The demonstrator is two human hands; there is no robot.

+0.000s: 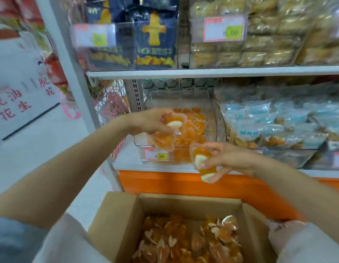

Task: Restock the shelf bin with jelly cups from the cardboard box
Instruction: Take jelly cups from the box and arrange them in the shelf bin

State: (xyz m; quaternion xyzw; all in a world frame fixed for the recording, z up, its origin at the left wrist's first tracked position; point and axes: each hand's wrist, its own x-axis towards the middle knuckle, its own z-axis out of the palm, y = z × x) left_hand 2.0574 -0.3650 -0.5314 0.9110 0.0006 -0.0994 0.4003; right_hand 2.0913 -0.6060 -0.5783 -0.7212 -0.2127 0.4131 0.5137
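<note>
Shelf bin [211, 111], jelly cups [164, 141] pinched in left hand [151, 120], right hand [231, 158]

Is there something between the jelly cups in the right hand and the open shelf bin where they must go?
Only the shelf bin's clear front wall: the right hand holds its jelly cups low before it, so they must pass over the rim. The left hand, gripping more cups, hangs over the bin's left front.

White left sleeve [66, 241] and white right sleeve [307, 243] bunch near the elbows
</note>
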